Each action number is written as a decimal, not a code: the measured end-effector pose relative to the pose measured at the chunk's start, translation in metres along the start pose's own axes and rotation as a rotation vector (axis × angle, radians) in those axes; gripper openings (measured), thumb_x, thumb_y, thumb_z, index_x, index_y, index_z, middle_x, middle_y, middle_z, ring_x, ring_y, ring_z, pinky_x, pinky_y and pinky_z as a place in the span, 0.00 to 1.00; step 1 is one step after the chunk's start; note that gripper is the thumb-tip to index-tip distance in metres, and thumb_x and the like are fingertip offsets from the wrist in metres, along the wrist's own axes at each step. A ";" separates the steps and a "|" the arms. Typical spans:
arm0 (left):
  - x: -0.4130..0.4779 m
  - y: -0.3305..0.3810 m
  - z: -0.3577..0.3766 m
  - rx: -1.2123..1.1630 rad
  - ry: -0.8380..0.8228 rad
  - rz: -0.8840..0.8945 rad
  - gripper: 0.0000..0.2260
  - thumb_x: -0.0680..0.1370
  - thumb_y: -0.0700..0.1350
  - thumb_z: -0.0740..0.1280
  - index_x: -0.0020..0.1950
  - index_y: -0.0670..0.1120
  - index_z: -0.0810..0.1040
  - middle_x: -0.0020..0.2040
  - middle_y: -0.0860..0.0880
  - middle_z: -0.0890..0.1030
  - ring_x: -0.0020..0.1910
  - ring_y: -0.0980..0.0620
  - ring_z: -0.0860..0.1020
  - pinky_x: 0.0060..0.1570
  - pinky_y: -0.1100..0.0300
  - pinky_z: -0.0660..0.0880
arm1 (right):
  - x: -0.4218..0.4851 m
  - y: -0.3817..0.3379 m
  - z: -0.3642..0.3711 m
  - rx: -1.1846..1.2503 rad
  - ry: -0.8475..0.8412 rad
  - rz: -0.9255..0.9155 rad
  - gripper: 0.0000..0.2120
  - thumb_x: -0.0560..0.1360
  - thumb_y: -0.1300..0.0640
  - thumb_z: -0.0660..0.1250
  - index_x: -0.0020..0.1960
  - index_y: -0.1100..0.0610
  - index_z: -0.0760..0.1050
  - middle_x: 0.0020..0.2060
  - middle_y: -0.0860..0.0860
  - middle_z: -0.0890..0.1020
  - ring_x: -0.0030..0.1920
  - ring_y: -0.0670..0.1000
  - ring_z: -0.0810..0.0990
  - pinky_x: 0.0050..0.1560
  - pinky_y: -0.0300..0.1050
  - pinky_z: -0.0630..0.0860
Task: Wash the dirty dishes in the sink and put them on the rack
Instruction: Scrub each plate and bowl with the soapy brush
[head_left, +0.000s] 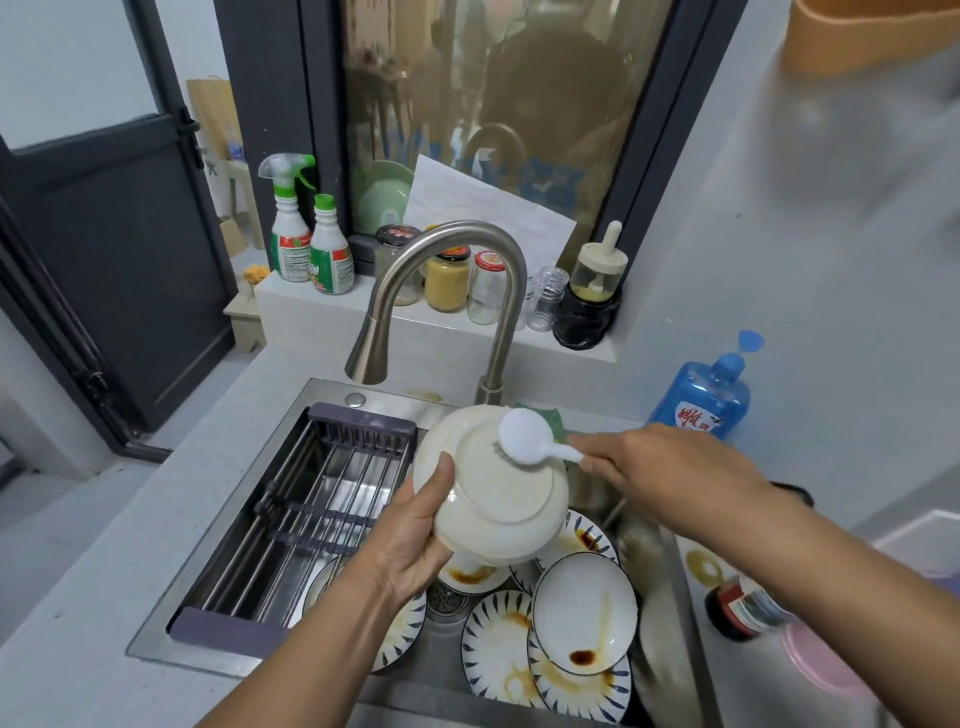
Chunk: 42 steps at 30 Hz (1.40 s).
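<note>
Grey countertop with a steel sink set in; window ledge behind. Cream dish held above the sink's right half, tilted, underside toward the person. Left hand grips its lower-left rim, thumb on the underside. Right hand closed round the handle of a white brush; brush head touches the dish near its foot ring, upper right. Below: stained blue-patterned plates piled in the basin. Rack spans the sink's left half. Faucet arches just behind the dish. Blue bottle on the counter, right
</note>
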<state>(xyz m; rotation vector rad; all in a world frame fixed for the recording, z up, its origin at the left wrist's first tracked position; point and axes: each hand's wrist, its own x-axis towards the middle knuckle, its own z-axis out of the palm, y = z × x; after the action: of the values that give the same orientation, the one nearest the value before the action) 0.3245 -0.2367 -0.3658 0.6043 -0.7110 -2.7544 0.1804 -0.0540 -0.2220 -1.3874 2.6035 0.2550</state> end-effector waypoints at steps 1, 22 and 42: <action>0.001 0.002 -0.001 -0.006 0.002 0.011 0.23 0.80 0.46 0.65 0.74 0.41 0.71 0.66 0.36 0.79 0.64 0.40 0.80 0.52 0.47 0.82 | -0.003 0.005 0.001 0.006 -0.028 0.009 0.14 0.84 0.38 0.51 0.66 0.34 0.68 0.48 0.45 0.81 0.48 0.51 0.79 0.50 0.55 0.79; -0.003 0.044 -0.012 0.272 -0.059 0.115 0.30 0.65 0.31 0.75 0.67 0.39 0.75 0.58 0.36 0.83 0.58 0.37 0.82 0.55 0.43 0.82 | -0.002 0.045 -0.022 0.687 -0.150 0.253 0.10 0.83 0.43 0.60 0.55 0.42 0.80 0.28 0.50 0.70 0.23 0.47 0.64 0.23 0.38 0.61; 0.006 0.029 0.012 0.145 -0.015 0.136 0.28 0.73 0.23 0.60 0.70 0.44 0.74 0.59 0.39 0.77 0.57 0.45 0.77 0.60 0.50 0.79 | 0.026 -0.011 0.009 0.697 0.282 0.094 0.19 0.66 0.49 0.82 0.35 0.53 0.72 0.27 0.45 0.73 0.30 0.45 0.69 0.31 0.43 0.64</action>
<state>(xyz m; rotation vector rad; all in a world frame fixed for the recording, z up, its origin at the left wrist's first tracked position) 0.3176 -0.2586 -0.3431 0.5431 -0.9256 -2.6010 0.1759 -0.0784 -0.2379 -1.0958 2.5641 -0.8143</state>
